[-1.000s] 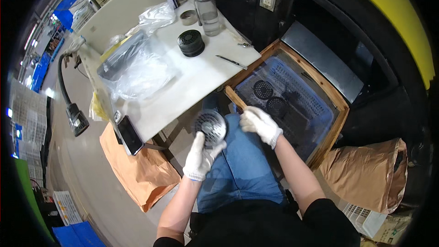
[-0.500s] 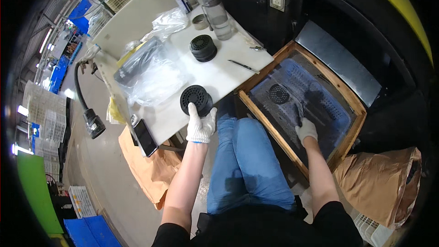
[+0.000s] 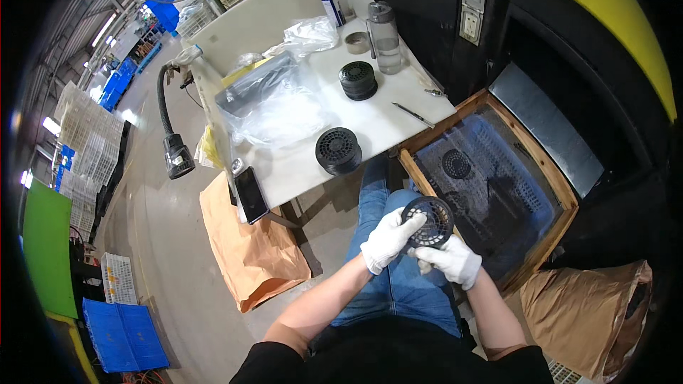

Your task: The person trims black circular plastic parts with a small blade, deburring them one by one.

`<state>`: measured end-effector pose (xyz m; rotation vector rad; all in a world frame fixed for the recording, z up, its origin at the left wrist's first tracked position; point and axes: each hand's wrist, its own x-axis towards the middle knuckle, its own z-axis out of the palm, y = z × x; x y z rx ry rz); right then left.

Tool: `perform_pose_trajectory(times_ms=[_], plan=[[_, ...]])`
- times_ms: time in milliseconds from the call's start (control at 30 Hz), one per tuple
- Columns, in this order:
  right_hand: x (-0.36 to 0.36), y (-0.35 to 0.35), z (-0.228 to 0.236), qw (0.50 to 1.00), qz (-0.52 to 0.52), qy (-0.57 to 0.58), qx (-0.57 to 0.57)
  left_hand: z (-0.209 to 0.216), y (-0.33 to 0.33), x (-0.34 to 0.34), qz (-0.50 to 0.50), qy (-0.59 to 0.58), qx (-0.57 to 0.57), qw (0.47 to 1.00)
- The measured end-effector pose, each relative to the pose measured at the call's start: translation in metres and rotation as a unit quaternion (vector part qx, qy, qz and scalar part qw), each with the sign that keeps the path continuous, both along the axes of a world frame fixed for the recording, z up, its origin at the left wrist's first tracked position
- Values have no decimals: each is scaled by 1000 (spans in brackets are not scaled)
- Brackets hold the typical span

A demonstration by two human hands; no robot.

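Both white-gloved hands are closed on one black round grille (image 3: 442, 219), held tilted above my thighs. My left hand (image 3: 386, 239) grips its left edge with the thumb across the face. At the lower right edge is my right hand (image 3: 454, 259), its fingers partly hidden. A stack of similar black grilles (image 3: 338, 151) stands at the table's near edge, and another stack (image 3: 358, 80) sits farther back. One more grille (image 3: 456, 164) lies in the blue crate (image 3: 491, 144) inside a wooden frame to the right.
On the white table (image 3: 295, 174) are plastic bags (image 3: 274, 110), a pen (image 3: 413, 114), a tape roll (image 3: 358, 43), a water bottle (image 3: 386, 39), a spray can (image 3: 331, 8) and a phone (image 3: 250, 195). A gooseneck lamp (image 3: 178, 156) hangs at the left. Brown paper bags (image 3: 249, 242) flank me.
My left hand has left the near stack and moved right; my right hand has come back from the crate. They now hold a grille together over my lap. The view has shifted.
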<state>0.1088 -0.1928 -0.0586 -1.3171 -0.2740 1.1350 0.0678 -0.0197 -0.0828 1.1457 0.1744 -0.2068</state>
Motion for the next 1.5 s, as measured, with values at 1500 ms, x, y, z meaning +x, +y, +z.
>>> perform_pose_trajectory(times_ms=[1500], plan=[[-52, 61, 43, 967, -194, -46, 156, 87, -7, -64, 342, -94, 87, 931]])
